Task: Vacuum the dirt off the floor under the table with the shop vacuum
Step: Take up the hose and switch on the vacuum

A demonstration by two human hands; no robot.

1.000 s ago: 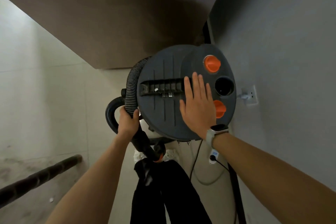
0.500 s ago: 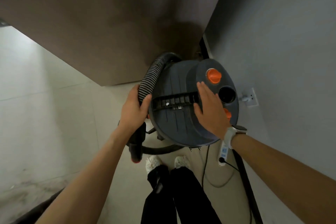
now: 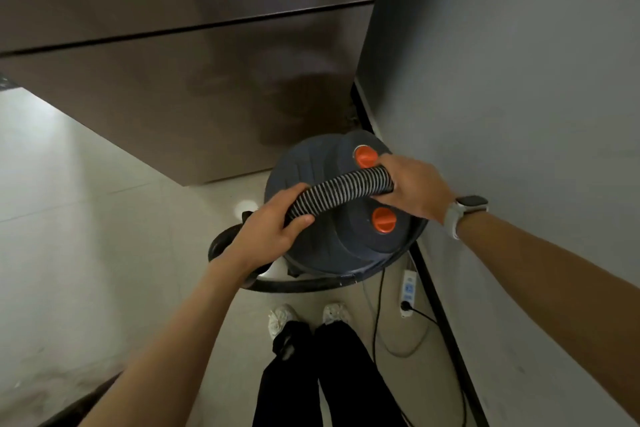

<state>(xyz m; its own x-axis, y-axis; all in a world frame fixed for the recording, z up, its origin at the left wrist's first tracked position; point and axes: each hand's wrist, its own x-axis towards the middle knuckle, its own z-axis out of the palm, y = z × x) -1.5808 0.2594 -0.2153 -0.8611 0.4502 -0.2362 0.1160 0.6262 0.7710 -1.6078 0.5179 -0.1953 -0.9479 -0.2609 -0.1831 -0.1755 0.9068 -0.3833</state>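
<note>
The shop vacuum [image 3: 332, 243] stands on the floor by the wall, a round dark grey lid with two orange knobs [image 3: 383, 219] on top. A ribbed black hose [image 3: 343, 189] lies across the lid. My left hand [image 3: 273, 229] grips the hose at its lower left stretch. My right hand [image 3: 414, 185] grips the hose's end over the lid's right side, covering the port there. More hose [image 3: 304, 284] loops on the floor in front of the vacuum.
A brown table top [image 3: 173, 80] spreads ahead and left. A grey wall [image 3: 519, 114] with a dark baseboard runs along the right. A white power strip [image 3: 409, 289] and black cable [image 3: 377, 322] lie on the floor beside my feet [image 3: 304, 315]. Light tiled floor [image 3: 86, 236] lies to the left.
The vacuum now sits lower, on the floor. My right hand left the lid and took the hose's end; my left hand shifted along the hose, which now lies across the lid.
</note>
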